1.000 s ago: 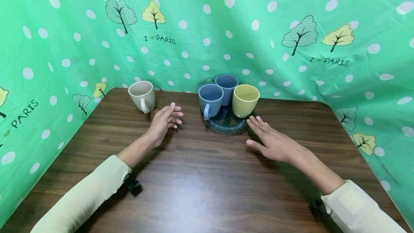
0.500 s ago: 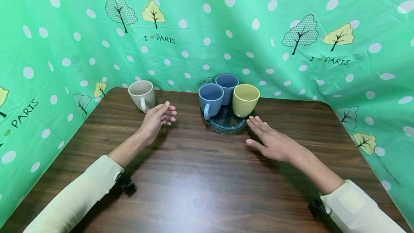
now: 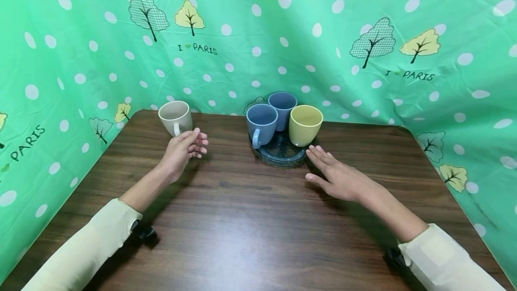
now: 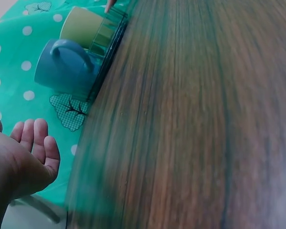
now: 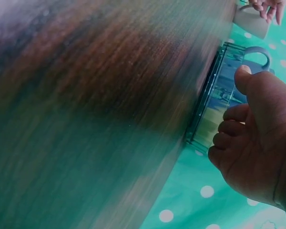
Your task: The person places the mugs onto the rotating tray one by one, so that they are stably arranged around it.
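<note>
Left hand [image 3: 179, 151]: further left than half a second ago, now at the off-white mug [image 3: 175, 113]; right hand [image 3: 341, 178] unmoved.
Table [image 3: 258, 219]: wood-grain, both hands over it, well apart.
Glass tray [image 3: 282, 161]: round, back-centre, bears front blue mug [image 3: 260, 120], rear blue cup [image 3: 283, 101], yellow cup [image 3: 304, 127].
Right hand: fingers straight, tips at tray's right front rim, nothing gripped; contact unclear.
Off-white mug: upright, long axis vertical, back-left, well left of tray. Just beyond left hand, which is by far the nearer.
Mug handle [image 3: 176, 128]: faces the person, on left hand's side; lower end hidden behind it. Key relation, I'd say.
Left fingers [image 3: 198, 148]: loosely bent, nothing held, pointing right, away from mug; can't tell if hand touches it.
</note>
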The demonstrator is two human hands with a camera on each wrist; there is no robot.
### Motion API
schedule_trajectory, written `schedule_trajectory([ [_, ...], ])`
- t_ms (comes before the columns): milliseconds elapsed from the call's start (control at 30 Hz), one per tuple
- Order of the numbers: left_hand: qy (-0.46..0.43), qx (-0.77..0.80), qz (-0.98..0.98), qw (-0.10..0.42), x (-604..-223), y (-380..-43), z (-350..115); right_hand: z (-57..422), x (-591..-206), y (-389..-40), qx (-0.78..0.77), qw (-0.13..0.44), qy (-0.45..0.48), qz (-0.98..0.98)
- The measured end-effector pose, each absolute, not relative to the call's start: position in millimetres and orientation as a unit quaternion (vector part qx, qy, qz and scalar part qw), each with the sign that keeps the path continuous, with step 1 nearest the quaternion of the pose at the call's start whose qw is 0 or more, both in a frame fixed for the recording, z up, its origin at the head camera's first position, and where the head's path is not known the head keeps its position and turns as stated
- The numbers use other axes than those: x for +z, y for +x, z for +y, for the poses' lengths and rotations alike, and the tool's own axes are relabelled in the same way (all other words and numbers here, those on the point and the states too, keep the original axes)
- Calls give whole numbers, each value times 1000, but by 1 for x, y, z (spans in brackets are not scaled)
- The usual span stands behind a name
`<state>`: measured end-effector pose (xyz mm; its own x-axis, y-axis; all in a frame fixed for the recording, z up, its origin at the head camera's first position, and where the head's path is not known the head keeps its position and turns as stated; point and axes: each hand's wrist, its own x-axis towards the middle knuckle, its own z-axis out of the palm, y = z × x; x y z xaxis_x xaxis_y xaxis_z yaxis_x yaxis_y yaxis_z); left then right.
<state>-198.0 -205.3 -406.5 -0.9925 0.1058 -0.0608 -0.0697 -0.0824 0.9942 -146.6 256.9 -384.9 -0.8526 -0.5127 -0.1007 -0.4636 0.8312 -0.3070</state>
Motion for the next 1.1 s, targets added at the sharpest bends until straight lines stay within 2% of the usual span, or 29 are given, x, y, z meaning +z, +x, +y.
schedule_trajectory([
  [1100,-8,766,642,29,-397,-190,-229,255,-385,-147,-137,92,-251,954],
])
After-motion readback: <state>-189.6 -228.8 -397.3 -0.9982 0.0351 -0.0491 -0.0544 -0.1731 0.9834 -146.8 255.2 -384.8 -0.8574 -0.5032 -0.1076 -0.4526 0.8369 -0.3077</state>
